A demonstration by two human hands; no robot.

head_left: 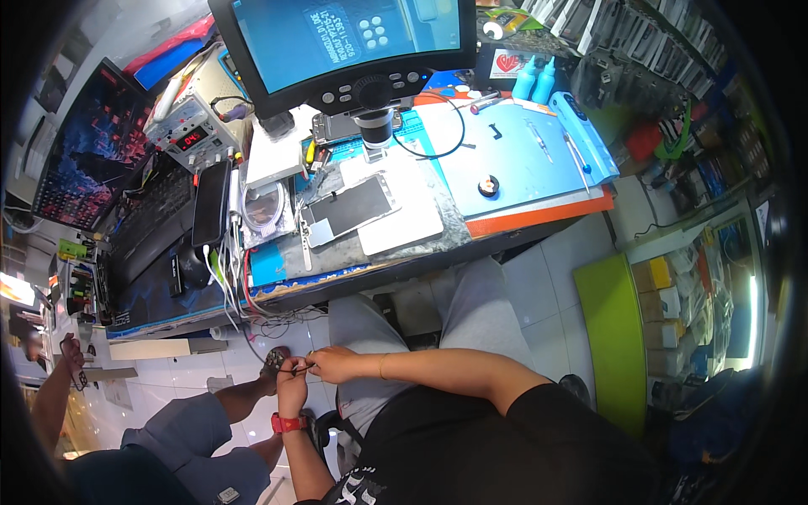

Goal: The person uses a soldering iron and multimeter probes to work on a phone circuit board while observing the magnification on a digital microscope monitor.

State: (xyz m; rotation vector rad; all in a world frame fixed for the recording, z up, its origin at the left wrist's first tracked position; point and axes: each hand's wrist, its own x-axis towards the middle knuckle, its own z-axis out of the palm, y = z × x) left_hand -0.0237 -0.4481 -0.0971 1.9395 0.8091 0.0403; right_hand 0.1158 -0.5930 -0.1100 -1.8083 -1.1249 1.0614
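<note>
Over my lap, below the bench edge, both hands are close together on a thin dark cable (296,370). My left hand (291,384), with a red watch at its wrist, has its fingers closed round the cable. Beside it, my right hand (335,365) pinches the same cable, its forearm reaching across from the right. The cable seems to run up toward the wires at the bench's front edge; the tip between my fingers is too small to make out. On the bench lie a dark phone screen panel (353,209) and a white flat panel (408,227), apart from my hands.
A microscope (373,126) with a monitor (353,46) stands over the bench. At left are a power supply (192,135), a laptop (93,143) and an upright phone (212,202). A blue mat (497,160) holds small tools. Another person's legs (189,425) are at lower left.
</note>
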